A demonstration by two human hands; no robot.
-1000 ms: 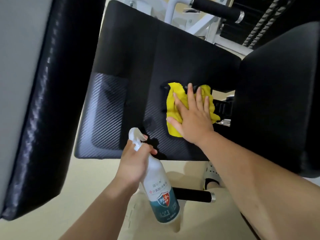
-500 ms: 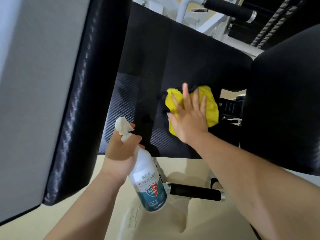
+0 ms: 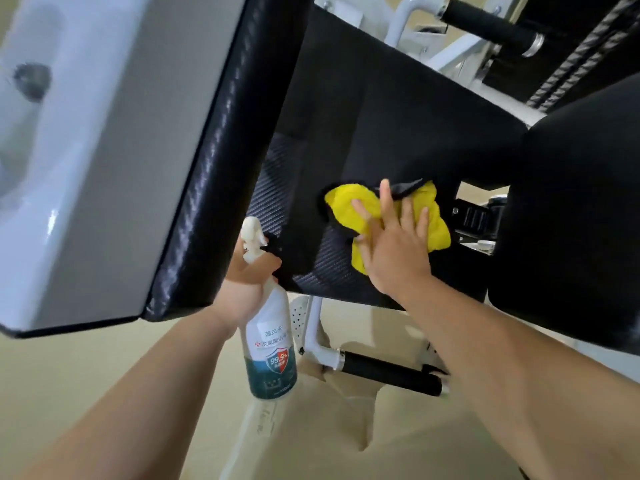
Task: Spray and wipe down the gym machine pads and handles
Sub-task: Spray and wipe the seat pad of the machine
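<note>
My right hand [image 3: 394, 247] lies flat, fingers spread, pressing a yellow cloth [image 3: 349, 207] against the black seat pad [image 3: 381, 116] near its front right part. My left hand [image 3: 247, 275] grips the neck of a white spray bottle [image 3: 272, 341] with a blue label, held upright just below the pad's front edge. A second black pad [image 3: 571, 202] stands to the right. A black pad with a grey backing [image 3: 221, 161] hangs close at the left and hides the seat pad's left side.
A black foam handle [image 3: 391, 374] on a white bar sits low under the seat. Another black grip [image 3: 491, 26] on the white frame is at the top right. Beige floor [image 3: 104, 368] lies below.
The view has shifted, so the grey-backed pad at the left now fills more of the frame. My right hand has slid the cloth slightly across the seat pad. The bottle stays in my left hand.
</note>
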